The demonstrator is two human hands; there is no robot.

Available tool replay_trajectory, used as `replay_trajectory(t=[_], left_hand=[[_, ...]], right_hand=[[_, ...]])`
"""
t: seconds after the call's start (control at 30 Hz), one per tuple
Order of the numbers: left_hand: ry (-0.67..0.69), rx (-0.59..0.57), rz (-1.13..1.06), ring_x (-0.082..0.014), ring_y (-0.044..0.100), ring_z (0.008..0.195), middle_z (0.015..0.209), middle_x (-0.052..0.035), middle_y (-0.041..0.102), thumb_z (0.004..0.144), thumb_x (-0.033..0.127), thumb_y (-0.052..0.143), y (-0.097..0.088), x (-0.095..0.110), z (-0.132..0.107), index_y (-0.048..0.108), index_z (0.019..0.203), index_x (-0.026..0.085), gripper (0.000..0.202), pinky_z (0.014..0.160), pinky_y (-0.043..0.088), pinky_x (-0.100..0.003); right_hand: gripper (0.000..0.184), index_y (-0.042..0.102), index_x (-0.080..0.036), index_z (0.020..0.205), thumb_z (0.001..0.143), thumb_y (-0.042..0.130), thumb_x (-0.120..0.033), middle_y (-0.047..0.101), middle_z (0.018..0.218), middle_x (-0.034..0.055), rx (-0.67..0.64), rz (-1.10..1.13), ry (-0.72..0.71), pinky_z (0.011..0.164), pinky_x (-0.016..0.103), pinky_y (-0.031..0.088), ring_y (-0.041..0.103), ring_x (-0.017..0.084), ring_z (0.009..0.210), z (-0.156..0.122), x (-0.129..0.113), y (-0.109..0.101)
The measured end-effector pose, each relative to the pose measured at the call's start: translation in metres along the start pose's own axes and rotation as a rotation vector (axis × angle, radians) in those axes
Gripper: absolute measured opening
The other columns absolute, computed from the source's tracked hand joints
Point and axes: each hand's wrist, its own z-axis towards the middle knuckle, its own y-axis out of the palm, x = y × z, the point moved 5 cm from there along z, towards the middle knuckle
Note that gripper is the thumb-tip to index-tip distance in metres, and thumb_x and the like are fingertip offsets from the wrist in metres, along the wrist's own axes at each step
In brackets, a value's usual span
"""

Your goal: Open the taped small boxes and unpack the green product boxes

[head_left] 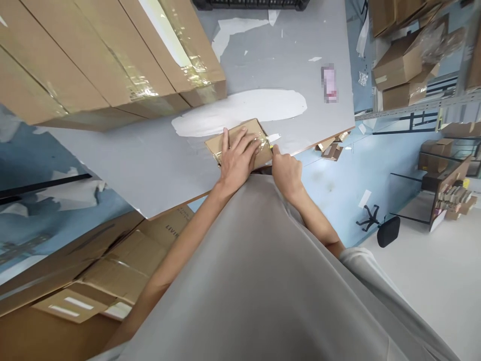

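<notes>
A small brown cardboard box with shiny clear tape lies at the table's near edge, close against my grey clothing. My left hand rests on top of it, fingers spread across the cardboard. At the box's right end, my right hand is closed in a fist with the thumb forward. A small yellow-tipped tool shows just ahead of that thumb, against the taped end; the fist hides the rest, so its kind is unclear. A little white scrap sits beside the tool.
Large taped cartons stand in a row at the table's left. The grey table has torn white patches and a pinkish blurred item. A black crate sits at the far edge. Shelved boxes and an office chair are rightward.
</notes>
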Motion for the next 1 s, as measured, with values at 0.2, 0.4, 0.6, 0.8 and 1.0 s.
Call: replay_trajectory(t=[0.2,0.4,0.6,0.8,1.0], left_hand=[[-0.085,0.053,-0.011,-0.0378,0.049,0.180,0.163,-0.0093,0.079,0.123,0.039,0.062,0.003,-0.005,0.004,0.080,0.146,0.034,0.030,0.156,0.005,-0.076],[-0.187,0.187,0.022,-0.0404,0.059,0.172,0.154,-0.0072,0.080,0.118,0.047,0.070,-0.014,-0.009,-0.007,0.084,0.132,0.033,0.024,0.155,0.011,-0.078],[-0.389,0.502,0.222,-0.0412,0.055,0.172,0.163,-0.0151,0.072,0.117,0.052,0.071,-0.039,0.001,-0.049,0.080,0.141,0.027,0.036,0.154,0.018,-0.074],[-0.681,0.642,0.204,-0.0451,0.040,0.182,0.184,-0.0241,0.047,0.112,0.058,0.078,-0.040,-0.008,-0.066,0.060,0.170,0.025,0.070,0.155,0.026,-0.068],[-0.825,0.633,0.236,-0.0400,0.028,0.189,0.194,-0.0271,0.035,0.116,0.064,0.068,-0.014,-0.001,-0.051,0.045,0.181,0.020,0.082,0.157,0.018,-0.062]], right_hand=[[0.047,0.064,-0.019,0.169,0.126,0.045,-0.016,0.090,0.130,0.0240,-0.081,0.056,-0.025,0.100,0.041,0.071,0.091,0.034,0.121,0.000,0.010,0.008],[0.061,0.043,-0.028,0.189,0.130,0.040,-0.044,0.087,0.133,0.0198,-0.037,0.225,-0.120,0.104,0.050,0.069,0.088,0.039,0.116,0.010,0.043,0.007],[0.063,0.049,-0.016,0.182,0.120,0.038,-0.027,0.079,0.148,0.0257,0.128,0.339,-0.095,0.109,0.058,0.066,0.082,0.044,0.124,0.131,0.110,0.047],[0.074,0.036,-0.010,0.190,0.118,0.045,-0.026,0.069,0.158,0.0299,0.075,0.271,-0.044,0.112,0.056,0.067,0.080,0.043,0.129,0.259,0.138,0.103],[0.075,0.034,-0.008,0.190,0.117,0.046,-0.026,0.064,0.162,0.0312,0.080,0.245,-0.064,0.115,0.052,0.066,0.073,0.041,0.142,0.288,0.146,0.117]])
